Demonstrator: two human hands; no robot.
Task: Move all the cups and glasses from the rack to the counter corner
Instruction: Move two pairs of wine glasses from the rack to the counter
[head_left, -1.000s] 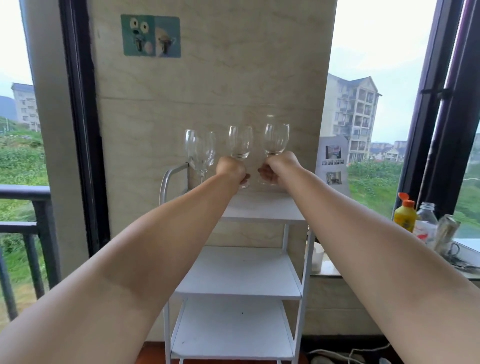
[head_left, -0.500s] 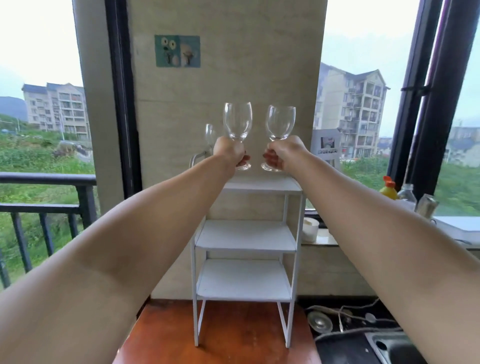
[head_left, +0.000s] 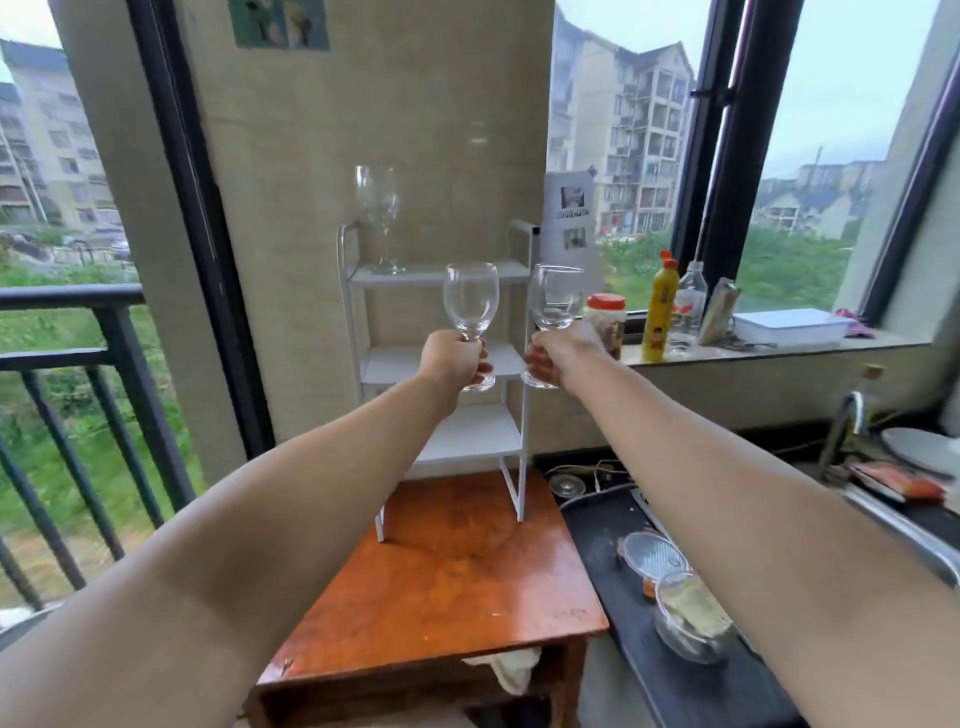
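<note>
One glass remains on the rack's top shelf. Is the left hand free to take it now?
Probably not: the left hand already grips a wine glass by its stem, though nothing blocks the remaining glass.

Bright overcast window daylight, wide-angle edge distortion, slight blur.

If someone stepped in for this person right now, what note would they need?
Left hand: grip shut on the stem of a wine glass, upright, off the rack.
Right hand: grip shut on a second wine glass, upright, in the air.
White rack: glassware left on its top shelf, possibly two overlapping.
Done: two glasses lifted.
Left: set both on the counter corner, then fetch the rest.
</note>
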